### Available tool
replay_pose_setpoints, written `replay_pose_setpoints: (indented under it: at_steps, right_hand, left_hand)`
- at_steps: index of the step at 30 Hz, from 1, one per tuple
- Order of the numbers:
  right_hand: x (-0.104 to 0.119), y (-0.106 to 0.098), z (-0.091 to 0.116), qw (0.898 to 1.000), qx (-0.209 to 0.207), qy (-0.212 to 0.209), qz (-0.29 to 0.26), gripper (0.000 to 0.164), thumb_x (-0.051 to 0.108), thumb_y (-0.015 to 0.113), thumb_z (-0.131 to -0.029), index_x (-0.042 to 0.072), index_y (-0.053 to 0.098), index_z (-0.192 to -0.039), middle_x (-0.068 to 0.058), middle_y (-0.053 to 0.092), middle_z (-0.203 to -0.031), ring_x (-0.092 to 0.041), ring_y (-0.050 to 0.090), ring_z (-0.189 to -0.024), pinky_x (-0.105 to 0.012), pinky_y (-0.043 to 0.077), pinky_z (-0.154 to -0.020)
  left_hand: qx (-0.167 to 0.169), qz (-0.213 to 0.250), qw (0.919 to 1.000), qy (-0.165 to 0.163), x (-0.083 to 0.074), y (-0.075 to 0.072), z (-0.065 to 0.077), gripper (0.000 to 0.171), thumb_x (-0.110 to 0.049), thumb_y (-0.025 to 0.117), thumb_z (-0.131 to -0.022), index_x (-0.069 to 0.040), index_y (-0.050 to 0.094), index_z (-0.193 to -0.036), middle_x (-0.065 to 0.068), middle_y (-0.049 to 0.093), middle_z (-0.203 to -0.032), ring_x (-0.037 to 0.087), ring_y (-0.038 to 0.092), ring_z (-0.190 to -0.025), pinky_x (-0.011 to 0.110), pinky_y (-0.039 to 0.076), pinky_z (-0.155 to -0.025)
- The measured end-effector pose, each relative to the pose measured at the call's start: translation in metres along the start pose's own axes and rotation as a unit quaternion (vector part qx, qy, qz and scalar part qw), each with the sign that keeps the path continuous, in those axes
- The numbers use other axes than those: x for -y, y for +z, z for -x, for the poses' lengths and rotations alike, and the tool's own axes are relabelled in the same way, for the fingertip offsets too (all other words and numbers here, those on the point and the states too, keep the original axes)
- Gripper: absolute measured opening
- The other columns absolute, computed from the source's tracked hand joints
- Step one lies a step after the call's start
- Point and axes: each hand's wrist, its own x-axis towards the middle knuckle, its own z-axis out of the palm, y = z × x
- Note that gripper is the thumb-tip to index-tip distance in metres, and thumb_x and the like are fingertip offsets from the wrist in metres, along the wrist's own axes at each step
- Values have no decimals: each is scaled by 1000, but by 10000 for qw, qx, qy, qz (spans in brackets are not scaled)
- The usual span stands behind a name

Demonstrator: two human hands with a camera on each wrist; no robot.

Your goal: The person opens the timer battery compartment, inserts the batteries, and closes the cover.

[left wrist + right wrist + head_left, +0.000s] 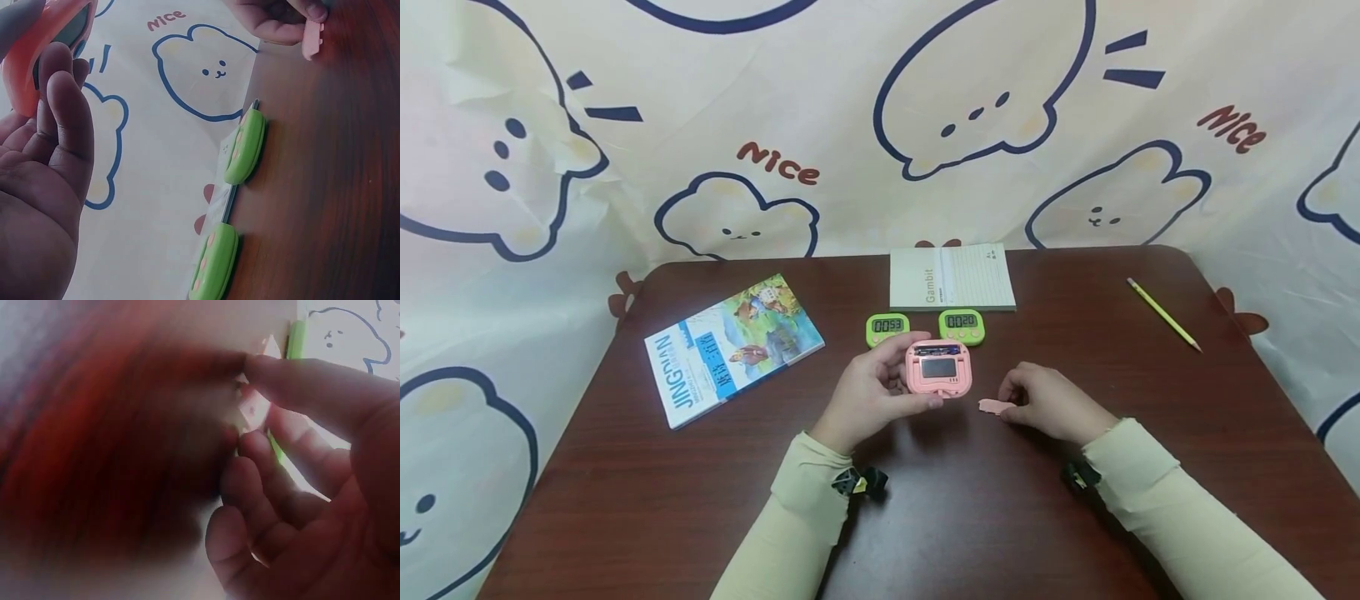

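My left hand (880, 387) holds up a pink digital timer (938, 369), thumb at its lower edge and fingers behind. The timer's back faces me, with its battery compartment uncovered and a dark battery (937, 351) lying inside along the top. Low over the table to the right, my right hand (1048, 402) pinches a small pink battery cover (995, 407) between thumb and fingers. In the left wrist view small tabs show along one edge of the cover (312, 40). The right wrist view is dim and blurred, with the cover (255, 409) partly hidden by fingers.
Two green timers, a left one (887, 329) reading 0053 and a right one (962, 327) reading 0020, stand just behind the pink one. Behind them lies a notebook (973, 279). A picture-covered book (733, 350) lies left, a yellow-green pencil (1163, 314) far right, on the brown table (970, 533).
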Motion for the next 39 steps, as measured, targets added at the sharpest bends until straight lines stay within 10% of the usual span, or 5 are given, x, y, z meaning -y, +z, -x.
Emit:
replay_pose_setpoints:
  at_steps: [19, 39]
  right_hand:
    - [42, -27, -3, 9746, -1769, -418, -1310, 14, 16, 76, -91, 14, 77, -105, 0, 74, -99, -20, 61, -89, -37, 53, -77]
    - [101, -53, -3, 9575, -1824, -1029, -1985, 15, 17, 77, -90, 14, 76, -105, 3, 73, -98, -18, 62, -85, -31, 53, -72]
  left_hand:
    - [87, -13, 9999, -60, -1, -1, 2, 72, -17, 90, -77, -24, 56, -140, -2, 69, -121, 18, 69, -95, 32, 59, -85]
    - [168, 39, 9999, 6, 0, -2, 1, 71, -16, 89, -78, -19, 55, -141, 0, 70, -121, 16, 70, -98, 32, 58, -88]
